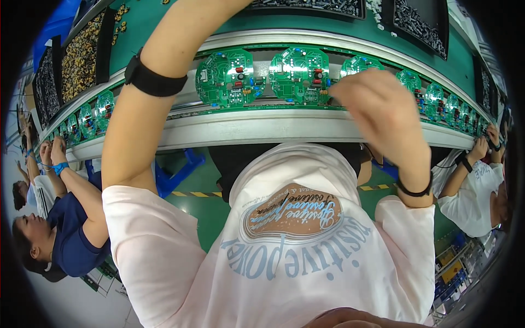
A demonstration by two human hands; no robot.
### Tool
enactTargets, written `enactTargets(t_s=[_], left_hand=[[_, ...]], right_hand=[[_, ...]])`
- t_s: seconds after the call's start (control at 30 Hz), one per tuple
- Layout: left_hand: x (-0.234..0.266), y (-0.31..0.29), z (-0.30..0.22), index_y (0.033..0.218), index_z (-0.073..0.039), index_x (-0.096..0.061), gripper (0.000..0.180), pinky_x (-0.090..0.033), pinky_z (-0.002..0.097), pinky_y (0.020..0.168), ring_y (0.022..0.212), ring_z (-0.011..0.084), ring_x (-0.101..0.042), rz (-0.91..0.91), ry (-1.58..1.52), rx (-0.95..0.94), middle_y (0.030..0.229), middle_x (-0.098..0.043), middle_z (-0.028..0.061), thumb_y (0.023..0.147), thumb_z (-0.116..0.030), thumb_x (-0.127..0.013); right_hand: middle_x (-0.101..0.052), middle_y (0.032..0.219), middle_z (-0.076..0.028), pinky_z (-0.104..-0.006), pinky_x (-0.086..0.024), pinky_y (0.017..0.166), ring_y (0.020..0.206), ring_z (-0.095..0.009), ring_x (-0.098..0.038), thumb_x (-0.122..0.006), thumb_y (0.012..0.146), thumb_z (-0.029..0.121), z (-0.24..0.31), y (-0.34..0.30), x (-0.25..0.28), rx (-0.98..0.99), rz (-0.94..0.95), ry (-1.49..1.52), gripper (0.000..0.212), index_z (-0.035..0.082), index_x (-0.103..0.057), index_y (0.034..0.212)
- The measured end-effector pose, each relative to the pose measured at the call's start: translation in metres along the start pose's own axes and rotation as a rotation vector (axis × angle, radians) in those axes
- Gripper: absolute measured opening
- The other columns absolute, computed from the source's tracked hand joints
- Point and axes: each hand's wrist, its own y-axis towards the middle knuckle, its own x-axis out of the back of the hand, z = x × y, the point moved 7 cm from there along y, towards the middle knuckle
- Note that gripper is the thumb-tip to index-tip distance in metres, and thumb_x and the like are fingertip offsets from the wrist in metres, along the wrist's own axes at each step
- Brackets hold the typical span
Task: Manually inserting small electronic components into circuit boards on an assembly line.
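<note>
My left arm, with a black band round it, stretches up over the line and leaves the picture at the top edge; its hand is out of view. My right hand, slightly blurred, is over the near rail with its fingers curled together. Their tips are at the right edge of a round green circuit board with red, black and blue components. Anything between them is too blurred to make out. Left of that board lies a similar green circuit board. Another board is partly hidden behind my right hand.
More boards line the curved conveyor rail on both sides. Beyond it are black trays of small parts and yellow-black components. Co-workers work at the left and right. A blue stool stands below the rail.
</note>
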Motion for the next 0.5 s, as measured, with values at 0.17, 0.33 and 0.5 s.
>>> enactTargets(t_s=[0.17,0.33,0.5], left_hand=[[0.039,-0.006,0.004,0.101,0.004,-0.074,0.017,-0.058,0.0384,0.078,0.082,0.0308,-0.074,-0.074,-0.239,0.186,0.091,-0.074,0.02,0.084,0.001,-0.072],[0.038,-0.03,0.014,0.108,0.008,-0.072,0.025,-0.059,0.0329,0.075,0.081,0.0226,-0.075,-0.057,-0.721,0.563,0.094,-0.075,0.0226,0.083,0.005,-0.074],[0.052,-0.065,-0.001,0.107,0.008,-0.072,0.025,-0.06,0.0336,0.074,0.08,0.026,-0.075,-0.043,-1.046,0.78,0.093,-0.074,0.0243,0.082,0.005,-0.073]], right_hand=[[-0.072,0.102,-0.011,-0.0316,-0.054,0.083,0.095,-0.02,-0.07,-0.066,0.094,0.001,-0.069,-0.009,0.066,-0.185,-0.157,-0.049,0.023,0.002,-0.071,0.116],[-0.072,0.109,-0.009,-0.027,-0.053,0.088,0.097,-0.014,-0.069,-0.067,0.101,0.014,-0.203,-0.027,0.107,-0.546,-0.089,-0.275,0.036,0.007,-0.065,0.136],[-0.067,0.13,-0.01,-0.0257,-0.053,0.09,0.1,-0.014,-0.069,-0.063,0.105,0.019,-0.264,-0.035,0.093,-0.495,0.001,-0.144,0.045,0.013,-0.055,0.149]])
